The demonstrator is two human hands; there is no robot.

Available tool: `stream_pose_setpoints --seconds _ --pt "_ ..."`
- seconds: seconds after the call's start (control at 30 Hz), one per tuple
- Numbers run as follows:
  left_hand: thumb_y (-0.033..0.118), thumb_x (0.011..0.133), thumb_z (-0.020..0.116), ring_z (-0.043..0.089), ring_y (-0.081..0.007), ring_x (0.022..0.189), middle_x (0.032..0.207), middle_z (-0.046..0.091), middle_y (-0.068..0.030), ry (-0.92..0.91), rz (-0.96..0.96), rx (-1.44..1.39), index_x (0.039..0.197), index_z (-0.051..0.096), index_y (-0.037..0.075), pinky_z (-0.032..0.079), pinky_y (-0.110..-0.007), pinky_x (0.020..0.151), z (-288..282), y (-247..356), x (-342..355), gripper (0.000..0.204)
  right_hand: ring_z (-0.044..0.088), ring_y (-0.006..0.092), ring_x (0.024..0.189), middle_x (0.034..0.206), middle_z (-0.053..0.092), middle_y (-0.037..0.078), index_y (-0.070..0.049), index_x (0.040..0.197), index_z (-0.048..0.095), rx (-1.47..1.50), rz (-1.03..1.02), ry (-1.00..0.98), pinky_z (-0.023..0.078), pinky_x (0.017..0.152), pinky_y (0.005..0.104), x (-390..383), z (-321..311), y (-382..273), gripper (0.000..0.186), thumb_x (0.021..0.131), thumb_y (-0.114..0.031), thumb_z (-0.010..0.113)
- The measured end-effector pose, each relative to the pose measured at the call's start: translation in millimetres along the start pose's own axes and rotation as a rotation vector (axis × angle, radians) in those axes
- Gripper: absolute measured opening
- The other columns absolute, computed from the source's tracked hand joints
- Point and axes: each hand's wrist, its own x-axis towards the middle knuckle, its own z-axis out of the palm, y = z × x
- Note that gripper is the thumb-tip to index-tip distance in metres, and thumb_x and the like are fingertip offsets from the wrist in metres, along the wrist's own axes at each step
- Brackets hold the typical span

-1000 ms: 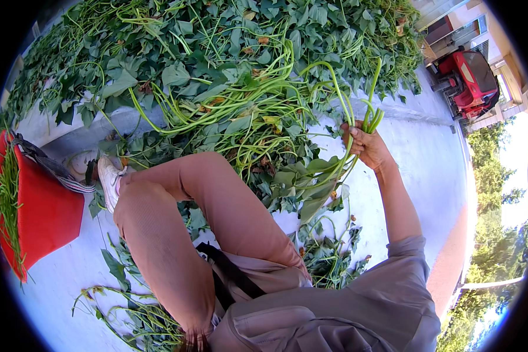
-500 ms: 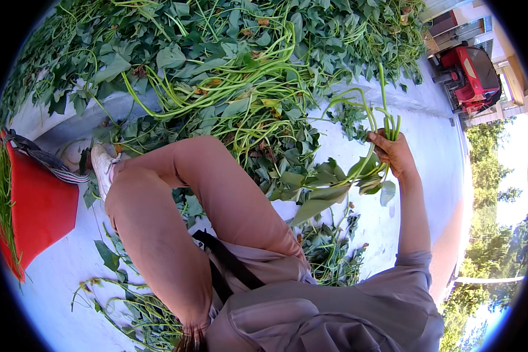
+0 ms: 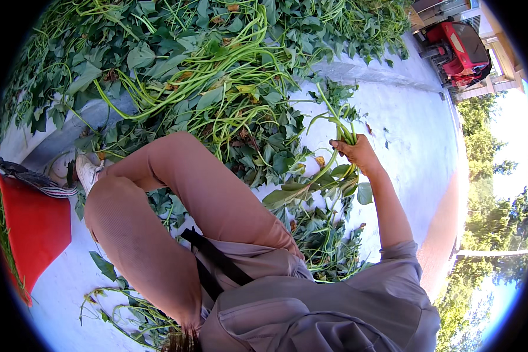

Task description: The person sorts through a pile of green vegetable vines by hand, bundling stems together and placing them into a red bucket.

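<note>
My right hand (image 3: pixel 359 155) is raised at the right, its fingers closed round a bunch of sweet potato vine stems (image 3: pixel 343 130). The bare stem ends point up past the thumb, and broad green leaves (image 3: pixel 293 195) hang below the fist. My left hand does not show. Beyond my bent knees spreads a large heap of sweet potato vines (image 3: pixel 176 64), with long pale-green stems (image 3: pixel 217 88) lying across its near part. Closer to my body, a smaller heap of vines (image 3: pixel 325 243) lies just below the held bunch.
A red container (image 3: pixel 38 226) with green stems in it stands at the far left, a dark striped strap (image 3: pixel 38 179) over its rim. Loose vines (image 3: pixel 129 314) lie on the pale concrete (image 3: pixel 402 141) by my leg. A red vehicle (image 3: pixel 460 53) is parked far off, upper right.
My right hand has moved left and slightly down in the picture, still holding the stems. The whole view has shifted a little, carrying the heap left and the red container downward.
</note>
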Motion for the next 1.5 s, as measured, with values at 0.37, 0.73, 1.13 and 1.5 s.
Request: stream_pose_setpoints --seconds 0.37,0.73,1.13,1.5 --pt "0.028 0.089 0.042 0.049 -0.0107 0.072 0.082 0.056 -0.0074 0.287 -0.463 0.309 0.086 0.053 0.000 0.040 -0.025 0.066 -183.2 -114.7 -129.5 0.030 0.047 0.0109 0.053 0.067 0.055 0.007 0.005 0.088 0.058 0.734 -0.329 -0.112 0.028 0.041 0.0186 -1.6 5.4 22.3 0.038 0.070 -0.026 0.072" --pt "0.025 0.084 0.055 0.049 -0.0093 0.064 0.084 0.057 -0.0050 -0.078 1.103 0.347 0.103 0.053 0.000 0.040 -0.021 0.062 143.7 354.0 -176.6 0.031 0.054 0.0155 0.060 0.076 0.061 0.012 0.003 0.083 0.061 0.600 -0.543 -0.116 0.046 0.055 0.0254 -51.6 23.3 2.5 0.023 0.063 -0.004 0.071" --pt "0.019 0.088 0.048 0.056 -0.0116 0.043 0.062 0.057 -0.0061 -0.347 0.680 0.268 0.080 0.056 -0.002 0.037 -0.021 0.031 251.6 302.5 -23.2 0.024 0.051 0.0125 0.049 0.056 0.059 0.005 -0.001 0.076 0.066 -0.587 0.180 -0.152 0.040 0.048 0.0282 -94.5 46.7 138.2 0.023 0.081 -0.022 0.059" --pt "0.006 0.072 0.053 0.057 -0.0342 0.078 0.081 0.058 -0.0188 -0.078 1.088 0.966 0.104 0.047 0.001 0.046 -0.042 0.069 279.1 273.1 -71.1 0.033 0.032 0.0043 0.048 0.059 0.040 -0.005 -0.001 0.098 0.056 0.696 -0.243 -0.036 0.025 0.043 0.0198 -33.6 99.3 -45.5 0.027 0.082 -0.021 0.060"
